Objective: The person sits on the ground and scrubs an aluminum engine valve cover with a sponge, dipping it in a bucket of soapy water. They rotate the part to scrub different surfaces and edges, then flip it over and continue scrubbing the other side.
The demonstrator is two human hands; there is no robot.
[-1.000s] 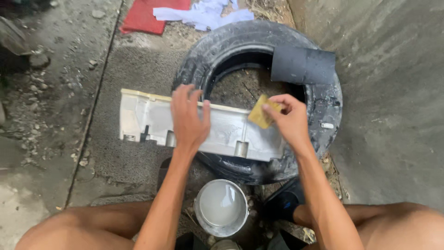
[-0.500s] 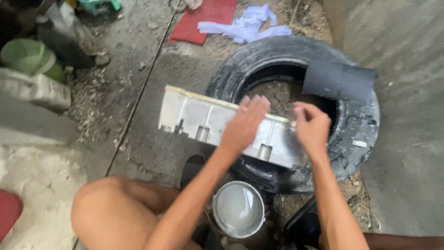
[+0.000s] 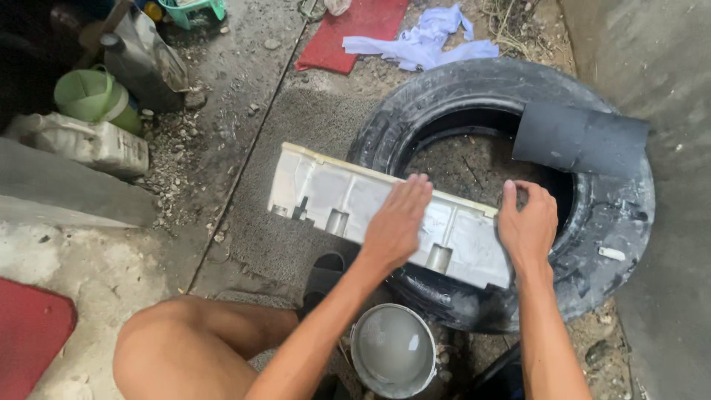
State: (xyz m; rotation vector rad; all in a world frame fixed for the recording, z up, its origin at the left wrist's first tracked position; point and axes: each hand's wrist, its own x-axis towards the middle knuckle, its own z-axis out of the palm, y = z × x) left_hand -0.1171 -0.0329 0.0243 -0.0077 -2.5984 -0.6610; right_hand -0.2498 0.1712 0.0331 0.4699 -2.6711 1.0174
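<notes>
Left hand [image 3: 396, 222] lies flat, fingers together, on the long off-white moulded plastic panel [image 3: 326, 196] bridging the worn black rubber tyre [image 3: 607, 244]; right hand [image 3: 527, 226] now cups the panel's far end, and the yellow pad seen a second ago is hidden. The panel's left end overhangs bare concrete with open room, while a dark grey pipe section [image 3: 581, 141] sits on the tyre's right rim and a metal pail [image 3: 392, 350] stands near below.

We see a long whitish panel [image 3: 333, 196], ribbed inner side up, lying slanted across a black tyre [image 3: 607, 244]. Its left end overhangs the concrete; the tyre lies flat.
</notes>
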